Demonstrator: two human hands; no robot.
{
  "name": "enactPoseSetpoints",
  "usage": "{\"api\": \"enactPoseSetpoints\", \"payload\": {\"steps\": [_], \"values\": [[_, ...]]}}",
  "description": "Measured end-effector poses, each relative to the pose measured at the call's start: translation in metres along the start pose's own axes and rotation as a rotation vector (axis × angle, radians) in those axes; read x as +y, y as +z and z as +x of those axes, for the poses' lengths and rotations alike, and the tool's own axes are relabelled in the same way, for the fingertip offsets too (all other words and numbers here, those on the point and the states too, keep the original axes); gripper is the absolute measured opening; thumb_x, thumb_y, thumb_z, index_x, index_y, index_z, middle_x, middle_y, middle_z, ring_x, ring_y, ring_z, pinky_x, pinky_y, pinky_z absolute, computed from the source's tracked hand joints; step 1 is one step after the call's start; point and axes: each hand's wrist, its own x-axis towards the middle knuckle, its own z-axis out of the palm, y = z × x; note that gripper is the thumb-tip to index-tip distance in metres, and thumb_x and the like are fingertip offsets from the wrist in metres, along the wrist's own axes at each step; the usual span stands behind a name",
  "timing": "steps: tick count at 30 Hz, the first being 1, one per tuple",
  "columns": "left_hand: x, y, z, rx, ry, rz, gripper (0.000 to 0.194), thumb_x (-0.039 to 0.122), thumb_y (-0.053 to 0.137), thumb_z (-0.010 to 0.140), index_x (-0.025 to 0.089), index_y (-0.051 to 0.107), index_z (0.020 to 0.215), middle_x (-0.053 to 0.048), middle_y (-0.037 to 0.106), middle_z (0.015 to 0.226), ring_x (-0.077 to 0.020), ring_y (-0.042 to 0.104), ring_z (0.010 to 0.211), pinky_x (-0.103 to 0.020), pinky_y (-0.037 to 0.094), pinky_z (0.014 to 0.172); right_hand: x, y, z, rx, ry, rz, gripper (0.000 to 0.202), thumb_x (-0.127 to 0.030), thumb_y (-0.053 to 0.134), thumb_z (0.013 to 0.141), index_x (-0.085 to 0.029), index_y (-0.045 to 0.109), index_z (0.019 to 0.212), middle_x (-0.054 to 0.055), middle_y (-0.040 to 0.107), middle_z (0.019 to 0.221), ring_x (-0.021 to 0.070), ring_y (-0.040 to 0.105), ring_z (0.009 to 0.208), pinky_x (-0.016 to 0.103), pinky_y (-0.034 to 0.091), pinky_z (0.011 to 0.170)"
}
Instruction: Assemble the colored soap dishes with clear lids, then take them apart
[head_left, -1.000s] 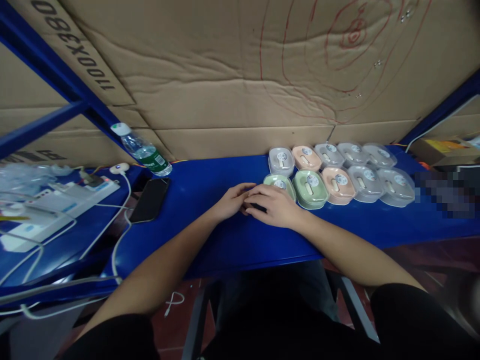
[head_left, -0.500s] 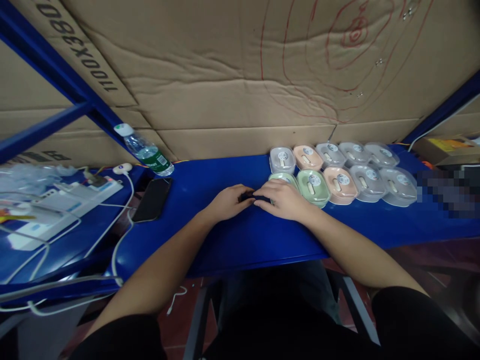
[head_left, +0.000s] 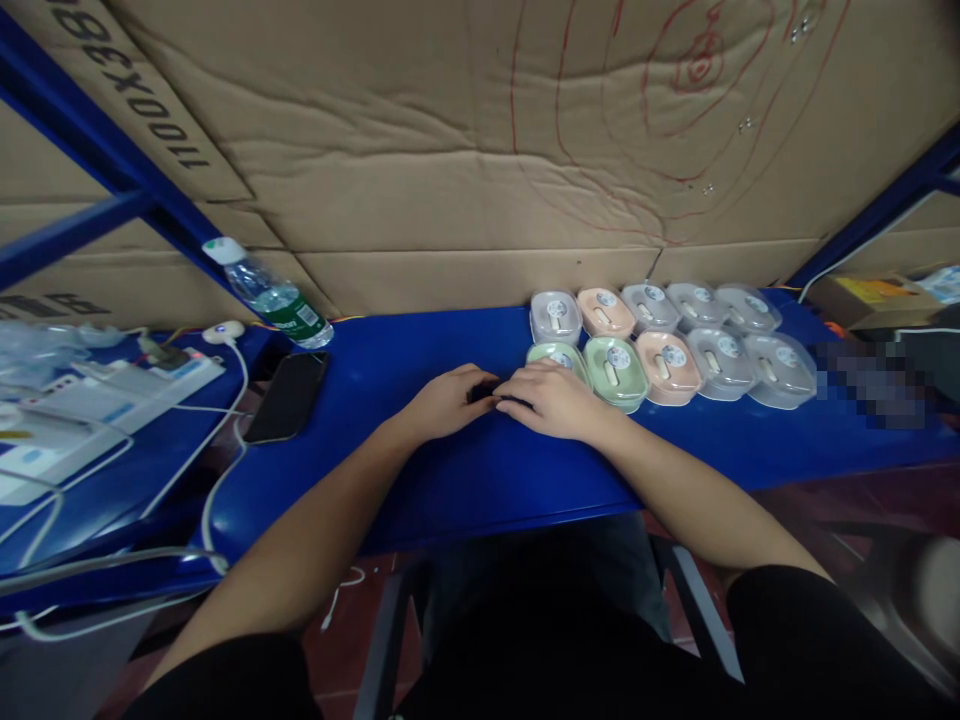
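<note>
My left hand [head_left: 450, 403] rests on the blue tabletop [head_left: 450, 480], fingers loosely bent and thumb apart from them. Opposite it lies my right hand [head_left: 553, 400], also with thumb and fingers apart. Their fingertips meet or nearly meet. The gap under the fingers is dark; I cannot make out any object there. Right behind my right hand is a light green lidded container [head_left: 559, 358], partly covered by it. Beside that one stand another green container [head_left: 616, 372] and a peach container [head_left: 669, 368].
Several grey containers [head_left: 721, 362] continue the two rows to the right. At left are a phone [head_left: 289, 397], a tilted water bottle [head_left: 277, 300], and a power strip [head_left: 112, 420] with white cables. A cardboard sheet [head_left: 390, 150] with red rings stands behind.
The whole view has shifted slightly, so everything appears a little further left. My hands keep nearly the same pose on the table; the containers have not moved.
</note>
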Motion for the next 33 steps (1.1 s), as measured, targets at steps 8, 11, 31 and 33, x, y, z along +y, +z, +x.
{"api": "enactPoseSetpoints", "payload": {"steps": [8, 11, 31, 33], "values": [[0.004, 0.000, -0.001, 0.007, -0.044, 0.018, 0.051, 0.059, 0.059, 0.098, 0.021, 0.071, 0.130, -0.009, 0.071, 0.120, -0.0198, 0.069, 0.085, -0.038, 0.057, 0.082, 0.000, -0.025, -0.005, 0.144, 0.237, -0.184, 0.035, -0.039, 0.052, 0.108, -0.018, 0.076, 0.123, 0.011, 0.080, 0.116, 0.0303, 0.069, 0.111, 0.049, 0.041, 0.110], [0.005, 0.000, -0.001, 0.001, -0.052, 0.021, 0.051, 0.058, 0.059, 0.098, 0.021, 0.070, 0.131, -0.009, 0.071, 0.122, -0.0193, 0.069, 0.084, -0.037, 0.057, 0.080, 0.003, -0.031, -0.007, 0.111, 0.430, -0.324, 0.042, -0.042, 0.056, 0.105, -0.014, 0.072, 0.132, 0.017, 0.077, 0.121, 0.0369, 0.068, 0.114, 0.054, 0.044, 0.106], [-0.008, 0.000, 0.001, 0.351, 0.048, -0.048, 0.051, 0.048, 0.062, 0.101, 0.022, 0.058, 0.145, -0.013, 0.067, 0.133, -0.0217, 0.071, 0.101, -0.042, 0.061, 0.091, 0.002, -0.022, -0.011, -0.126, 0.190, 0.005, 0.076, -0.041, 0.083, 0.082, -0.022, 0.058, 0.151, 0.016, 0.048, 0.164, 0.0389, 0.051, 0.148, 0.056, 0.049, 0.118], [-0.004, -0.002, -0.001, 0.325, 0.140, -0.033, 0.063, 0.055, 0.067, 0.098, 0.024, 0.053, 0.151, -0.016, 0.060, 0.148, -0.0284, 0.065, 0.127, -0.049, 0.056, 0.106, 0.001, -0.022, -0.010, -0.062, 0.153, 0.030, 0.069, -0.037, 0.080, 0.083, -0.022, 0.061, 0.147, 0.014, 0.051, 0.162, 0.0365, 0.052, 0.147, 0.055, 0.047, 0.120]]}}
